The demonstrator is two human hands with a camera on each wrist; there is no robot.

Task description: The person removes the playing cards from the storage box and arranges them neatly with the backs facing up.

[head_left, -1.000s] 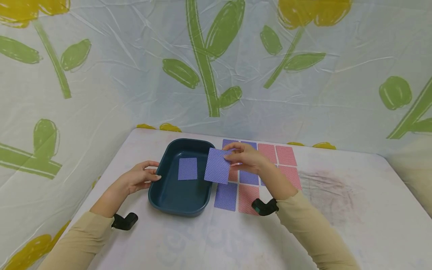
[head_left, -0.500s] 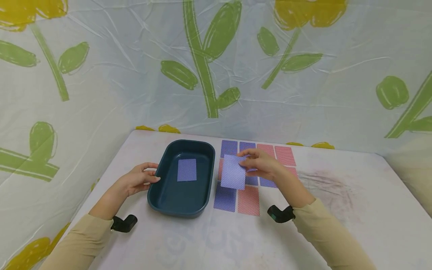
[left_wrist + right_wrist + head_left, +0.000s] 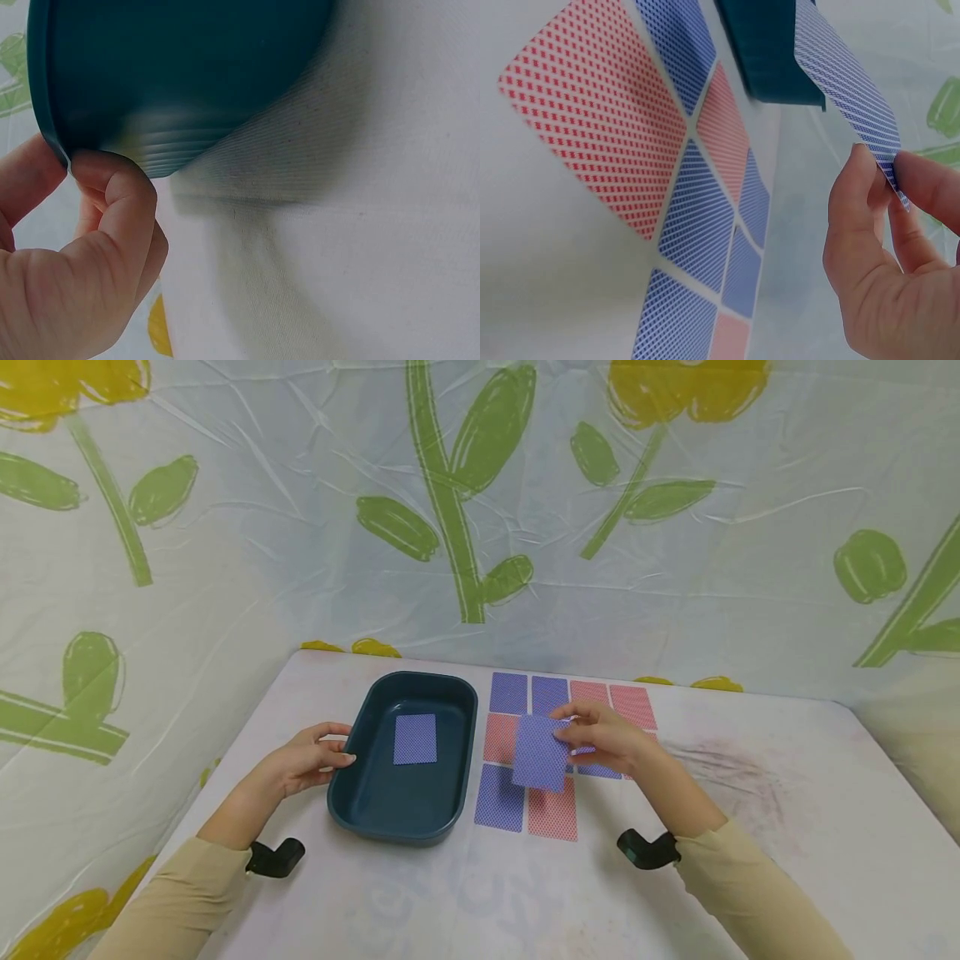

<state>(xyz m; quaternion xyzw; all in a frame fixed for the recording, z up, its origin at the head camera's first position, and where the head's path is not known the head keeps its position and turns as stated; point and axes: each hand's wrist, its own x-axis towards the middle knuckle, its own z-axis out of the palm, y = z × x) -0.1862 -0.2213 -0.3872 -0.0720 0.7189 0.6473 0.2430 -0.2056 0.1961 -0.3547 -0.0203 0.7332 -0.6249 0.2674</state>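
Observation:
A blue-backed playing card [image 3: 537, 762] is held slightly tilted above the table by my right hand [image 3: 609, 739]. The right wrist view shows the thumb and fingertips pinching one corner of this blue card [image 3: 851, 86], which bends a little. My left hand [image 3: 311, 762] grips the left side of a dark teal rectangular tub [image 3: 393, 806]; in the left wrist view, thumb and finger pinch the tub's rim [image 3: 43, 97]. One blue card [image 3: 415, 739] lies flat on the tub's floor. Below the held card are a blue card [image 3: 499, 798] and a red card [image 3: 553, 814].
Several red- and blue-backed cards lie in close rows right of the tub, including a blue card [image 3: 508, 693], a red card [image 3: 501, 738] and a red card [image 3: 633, 706]. The white table [image 3: 795, 877] meets a flower-printed cloth wall [image 3: 675, 618] at the back.
My right hand has carried the blue card rightward and slightly nearer to me, from the tub's right rim to above the card rows. My left hand and the tub stay in place.

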